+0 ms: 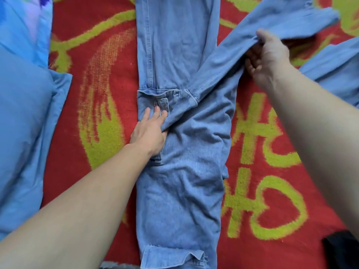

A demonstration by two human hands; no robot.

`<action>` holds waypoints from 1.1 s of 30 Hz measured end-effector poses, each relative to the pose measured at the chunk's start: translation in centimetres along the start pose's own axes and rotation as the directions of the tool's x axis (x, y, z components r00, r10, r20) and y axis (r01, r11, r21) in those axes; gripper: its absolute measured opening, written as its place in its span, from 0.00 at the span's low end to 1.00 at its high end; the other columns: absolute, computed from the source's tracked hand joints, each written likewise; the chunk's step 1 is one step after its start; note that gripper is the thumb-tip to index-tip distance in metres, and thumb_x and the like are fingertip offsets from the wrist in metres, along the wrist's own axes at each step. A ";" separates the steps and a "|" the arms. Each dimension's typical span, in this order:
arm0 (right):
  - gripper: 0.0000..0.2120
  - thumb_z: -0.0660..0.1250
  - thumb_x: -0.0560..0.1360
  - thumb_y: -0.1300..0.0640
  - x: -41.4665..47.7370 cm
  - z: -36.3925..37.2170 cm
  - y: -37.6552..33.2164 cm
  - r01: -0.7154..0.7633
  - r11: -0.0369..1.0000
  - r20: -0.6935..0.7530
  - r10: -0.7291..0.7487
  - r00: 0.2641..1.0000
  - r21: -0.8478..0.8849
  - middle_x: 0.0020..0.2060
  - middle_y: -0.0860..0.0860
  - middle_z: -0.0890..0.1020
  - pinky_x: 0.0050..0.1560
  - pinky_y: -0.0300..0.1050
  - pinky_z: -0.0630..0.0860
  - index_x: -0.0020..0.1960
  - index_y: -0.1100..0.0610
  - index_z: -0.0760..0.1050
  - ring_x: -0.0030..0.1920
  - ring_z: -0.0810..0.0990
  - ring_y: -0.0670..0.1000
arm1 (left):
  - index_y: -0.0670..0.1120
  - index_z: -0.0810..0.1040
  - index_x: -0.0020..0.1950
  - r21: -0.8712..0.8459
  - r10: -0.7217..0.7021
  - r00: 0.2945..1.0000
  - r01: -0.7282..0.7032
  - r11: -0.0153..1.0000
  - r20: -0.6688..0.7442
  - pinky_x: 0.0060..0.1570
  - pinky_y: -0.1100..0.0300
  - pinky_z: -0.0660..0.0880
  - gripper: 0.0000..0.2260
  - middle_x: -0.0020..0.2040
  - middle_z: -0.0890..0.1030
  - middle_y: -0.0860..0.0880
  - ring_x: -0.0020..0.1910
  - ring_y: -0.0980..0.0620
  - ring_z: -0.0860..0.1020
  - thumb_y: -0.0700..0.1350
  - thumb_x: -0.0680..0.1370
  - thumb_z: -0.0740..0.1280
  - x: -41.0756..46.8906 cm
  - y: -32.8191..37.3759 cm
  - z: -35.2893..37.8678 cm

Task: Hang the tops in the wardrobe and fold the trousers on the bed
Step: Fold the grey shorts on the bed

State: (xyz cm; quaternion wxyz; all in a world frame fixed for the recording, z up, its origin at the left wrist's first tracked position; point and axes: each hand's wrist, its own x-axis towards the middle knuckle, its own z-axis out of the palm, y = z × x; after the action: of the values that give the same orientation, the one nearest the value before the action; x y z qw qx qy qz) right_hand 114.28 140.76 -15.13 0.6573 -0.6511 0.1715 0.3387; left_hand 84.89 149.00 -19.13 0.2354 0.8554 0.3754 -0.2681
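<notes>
Light blue jeans lie lengthwise on the red and yellow-green blanket covering the bed. One leg runs straight away from me. The other leg slants off to the upper right, lifted at its fold. My left hand lies flat with straight fingers on the left side of the jeans, pressing beside a belt loop. My right hand grips the slanted leg, thumb on top and fingers curled under the cloth.
A blue pillow lies at the left, with a patterned blue cover behind it. More blue denim cloth sits at the right edge. A dark object shows at the bottom right corner.
</notes>
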 end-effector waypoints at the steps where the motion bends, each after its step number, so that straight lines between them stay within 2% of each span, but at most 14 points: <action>1: 0.05 0.68 0.77 0.54 0.3 0.6 -0.1 0.017 0.999 0.001 -0.017 1.000 -0.028 0.37 0.46 0.82 0.39 0.37 0.76 0.52 0.52 0.74 0.37 0.82 0.45 | 0.54 0.52 0.81 -0.007 0.002 1.000 -0.002 1.000 0.000 0.75 0.49 0.56 0.29 0.82 0.48 0.54 0.80 0.50 0.44 0.47 0.82 0.60 0.0 0.0 0.0; 7: 0.09 0.63 0.76 0.65 -0.3 2.6 0.0 0.107 0.993 -0.037 -0.105 0.994 0.052 0.34 0.50 0.79 0.39 0.41 0.80 0.40 0.54 0.70 0.36 0.79 0.49 | 0.54 0.56 0.80 -0.051 -0.005 1.000 0.004 0.999 -0.022 0.76 0.47 0.57 0.28 0.81 0.51 0.54 0.80 0.50 0.46 0.50 0.81 0.61 -0.1 0.1 0.0; 10: 0.09 0.63 0.75 0.65 -1.2 3.4 -0.1 0.104 0.993 -0.051 -0.101 0.994 0.054 0.37 0.52 0.78 0.39 0.42 0.81 0.40 0.54 0.69 0.40 0.79 0.50 | 0.52 0.65 0.77 -0.054 -0.035 0.996 0.031 0.998 -0.077 0.72 0.46 0.62 0.26 0.80 0.59 0.50 0.79 0.46 0.54 0.58 0.79 0.60 -0.2 1.1 -0.3; 13: 0.08 0.63 0.75 0.64 -1.8 4.1 -0.4 0.146 0.989 -0.097 -0.148 0.984 -0.029 0.41 0.53 0.77 0.38 0.42 0.80 0.41 0.53 0.68 0.41 0.78 0.51 | 0.51 0.79 0.60 -0.056 -0.060 0.960 0.046 0.997 -0.274 0.57 0.49 0.72 0.24 0.62 0.78 0.47 0.65 0.43 0.73 0.67 0.76 0.59 -0.2 2.2 -1.3; 15: 0.07 0.62 0.74 0.63 -1.5 5.2 -0.7 0.238 0.957 -0.124 -0.260 0.958 -0.165 0.39 0.52 0.75 0.39 0.44 0.78 0.42 0.53 0.67 0.40 0.75 0.51 | 0.50 0.82 0.51 -0.066 0.029 0.888 -0.067 0.996 -0.460 0.47 0.51 0.72 0.21 0.51 0.81 0.48 0.53 0.42 0.78 0.64 0.78 0.60 -0.1 2.3 -2.1; 18: 0.05 0.64 0.75 0.61 -0.7 8.7 -1.9 0.404 0.787 -0.084 -0.494 0.865 -0.467 0.36 0.46 0.73 0.45 0.40 0.72 0.44 0.54 0.68 0.40 0.70 0.46 | 0.42 0.78 0.37 -0.197 0.065 0.742 -0.259 0.945 -0.667 0.40 0.50 0.68 0.18 0.41 0.78 0.43 0.43 0.41 0.76 0.53 0.80 0.65 0.4 1.1 -3.0; 20: 0.12 0.61 0.79 0.60 -0.6 12.5 -2.6 0.398 0.576 0.081 -0.496 0.864 -0.714 0.34 0.48 0.72 0.42 0.33 0.65 0.37 0.54 0.65 0.35 0.62 0.43 | 0.44 0.69 0.33 -0.334 -0.028 0.744 -0.266 0.904 -0.668 0.41 0.49 0.64 0.19 0.38 0.74 0.41 0.41 0.40 0.74 0.50 0.81 0.64 0.7 -0.2 -3.4; 22: 0.18 0.51 0.83 0.62 -1.4 16.4 -1.9 0.425 0.382 0.225 -0.468 0.855 -0.821 0.34 0.54 0.64 0.46 0.45 0.65 0.35 0.56 0.58 0.36 0.62 0.49 | 0.45 0.65 0.33 -0.465 -0.152 0.793 -0.181 0.866 -0.590 0.40 0.50 0.60 0.19 0.36 0.71 0.42 0.40 0.38 0.74 0.49 0.82 0.62 1.4 -2.0 -3.0; 23: 0.17 0.51 0.84 0.60 -1.5 18.0 -0.9 0.476 0.358 0.311 -0.430 0.847 -0.803 0.37 0.57 0.69 0.53 0.48 0.67 0.37 0.61 0.63 0.42 0.68 0.52 | 0.45 0.66 0.33 -0.529 -0.219 0.821 -0.115 0.840 -0.527 0.40 0.51 0.58 0.19 0.37 0.72 0.42 0.41 0.38 0.74 0.50 0.83 0.62 1.9 -3.1 -2.6; 25: 0.19 0.51 0.85 0.49 -1.1 19.5 2.0 0.584 0.209 0.521 -0.290 0.803 -0.784 0.58 0.58 0.79 0.66 0.46 0.67 0.58 0.61 0.75 0.61 0.74 0.51 | 0.43 0.74 0.36 -0.622 -0.316 0.857 -0.006 0.783 -0.407 0.41 0.51 0.62 0.17 0.39 0.78 0.42 0.44 0.39 0.76 0.51 0.82 0.64 2.7 -4.9 -2.1; 27: 0.21 0.52 0.84 0.48 -0.8 19.1 4.7 0.600 0.020 0.598 -0.042 0.800 -0.800 0.71 0.59 0.71 0.72 0.48 0.64 0.71 0.57 0.70 0.72 0.68 0.57 | 0.43 0.78 0.41 -0.618 -0.324 0.872 0.030 0.786 -0.368 0.44 0.51 0.67 0.14 0.42 0.81 0.44 0.46 0.41 0.78 0.51 0.80 0.65 3.2 -5.6 -2.0; 28: 0.22 0.54 0.84 0.48 -0.3 18.5 5.7 0.599 -0.072 0.600 0.008 0.800 -0.798 0.75 0.60 0.65 0.74 0.50 0.61 0.75 0.55 0.67 0.76 0.62 0.59 | 0.44 0.78 0.42 -0.590 -0.304 0.877 0.029 0.807 -0.372 0.45 0.51 0.68 0.13 0.42 0.81 0.44 0.47 0.41 0.77 0.51 0.80 0.65 3.5 -5.7 -2.1; 30: 0.27 0.58 0.83 0.47 0.4 17.3 6.9 0.611 -0.074 0.614 -0.026 0.789 -0.788 0.81 0.57 0.53 0.78 0.50 0.51 0.80 0.49 0.58 0.80 0.51 0.57 | 0.45 0.76 0.44 -0.519 -0.251 0.872 -0.005 0.855 -0.421 0.50 0.50 0.68 0.10 0.46 0.79 0.42 0.50 0.40 0.75 0.51 0.79 0.65 3.8 -5.7 -2.9; 33: 0.29 0.60 0.81 0.45 1.3 16.8 7.1 0.628 -0.041 0.629 -0.071 0.774 -0.777 0.81 0.52 0.52 0.77 0.53 0.49 0.80 0.44 0.57 0.81 0.48 0.54 | 0.46 0.77 0.59 -0.331 -0.109 0.851 -0.079 0.940 -0.513 0.62 0.50 0.65 0.15 0.60 0.75 0.42 0.63 0.41 0.71 0.52 0.77 0.62 4.9 -6.3 -4.8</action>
State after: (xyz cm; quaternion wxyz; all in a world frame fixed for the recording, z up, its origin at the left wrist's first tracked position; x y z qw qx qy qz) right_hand 106.83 156.84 -19.72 0.1224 -0.8463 -0.4226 0.3002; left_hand 84.20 158.28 -19.98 0.2659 0.8391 0.4726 0.0423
